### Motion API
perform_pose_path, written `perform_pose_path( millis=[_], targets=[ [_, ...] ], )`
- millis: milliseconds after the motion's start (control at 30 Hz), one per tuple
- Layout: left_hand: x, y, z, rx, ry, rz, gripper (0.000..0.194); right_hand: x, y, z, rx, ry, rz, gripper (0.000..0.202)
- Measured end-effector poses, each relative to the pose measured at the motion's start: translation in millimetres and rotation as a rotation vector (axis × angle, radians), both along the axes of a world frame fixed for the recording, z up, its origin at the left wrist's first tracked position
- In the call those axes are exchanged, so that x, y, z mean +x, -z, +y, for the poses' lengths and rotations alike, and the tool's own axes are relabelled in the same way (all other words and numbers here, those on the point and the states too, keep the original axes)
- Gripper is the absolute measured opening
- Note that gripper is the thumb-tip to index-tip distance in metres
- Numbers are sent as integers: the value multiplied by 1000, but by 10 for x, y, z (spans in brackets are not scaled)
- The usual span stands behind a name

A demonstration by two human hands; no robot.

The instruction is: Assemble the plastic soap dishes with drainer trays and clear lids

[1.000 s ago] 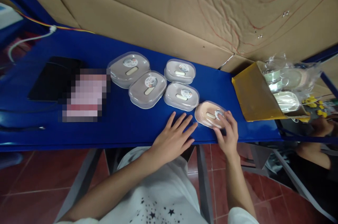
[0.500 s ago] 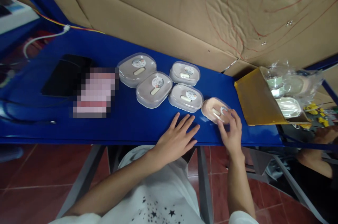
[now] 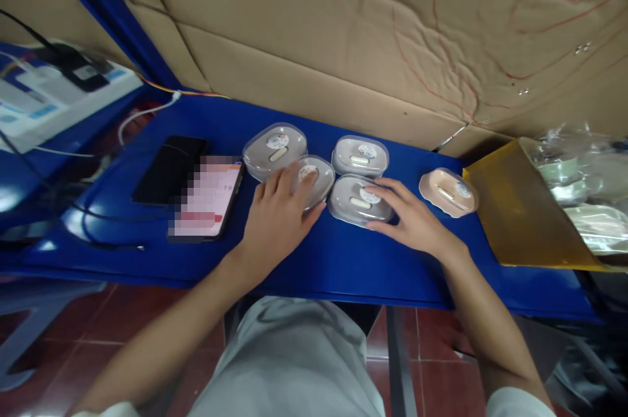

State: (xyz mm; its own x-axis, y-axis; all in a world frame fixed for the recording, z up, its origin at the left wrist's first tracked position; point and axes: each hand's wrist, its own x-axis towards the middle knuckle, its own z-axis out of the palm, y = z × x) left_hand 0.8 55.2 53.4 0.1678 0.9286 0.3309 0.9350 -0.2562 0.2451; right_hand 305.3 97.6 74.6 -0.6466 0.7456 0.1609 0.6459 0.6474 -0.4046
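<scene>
My left hand (image 3: 277, 224) lies over the front-left grey lidded plastic box (image 3: 321, 176), fingers across its left side and thumb at its near edge. My right hand (image 3: 419, 217) closes around the right end of the front-right grey lidded box (image 3: 350, 199), fingertips on the lid and thumb at the near side. Behind these stand two more grey boxes, one at back left (image 3: 267, 145) and one at back right (image 3: 350, 154). Each lid has a round sticker and a pale oblong piece. Farther right sits a peach lidded box (image 3: 444, 191), apart from both hands.
A phone (image 3: 210, 198) and a black flat object (image 3: 169, 168) lie on the blue table (image 3: 314, 266) at left, among cables. A power strip (image 3: 63, 103) is farther left. At right, a carton (image 3: 515, 207) holds bagged containers (image 3: 598, 227). A cardboard wall (image 3: 294, 44) stands behind.
My left hand has moved from the bare table onto the front-left grey box. My right hand has left the peach box, now farther right near the carton, for the front-right grey one.
</scene>
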Motion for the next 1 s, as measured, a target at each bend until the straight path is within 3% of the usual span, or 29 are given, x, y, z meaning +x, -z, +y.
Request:
perform_pose_path(
  millis=[133, 267, 367, 433, 533, 667, 767, 867, 1000],
  targets=[
    [-68, 16, 151, -98, 197, -73, 53, 274, 52, 137, -70, 86, 106, 43],
    [-29, 47, 328, -121, 383, 38, 53, 520, 93, 140, 96, 207, 23, 45],
    [-41, -62, 460, -54, 451, 104, 49, 529, 55, 168, 161, 210, 15, 34],
    [-100, -198, 533, 6, 367, 108, 46, 464, -4, 264, 178, 195, 36, 31],
    [-230, -368, 621, 7, 87, 176, 52, 292, -76, 566, 174, 119, 19, 39],
    [-356, -376, 722, -177, -190, 242, 59, 28, -50, 1077, 82, 37, -71, 71],
    [-381, -321, 771, -236, -191, 99, 55, -93, -36, 1275, -14, 26, -113, 71],
    [-409, -267, 808, -185, -135, -55, 51, -69, -127, 1269, -47, -9, -95, 61],
    [-512, -94, 905, -167, -91, -97, 49, 194, -274, 1219, -114, 139, -113, 57]
  ],
)
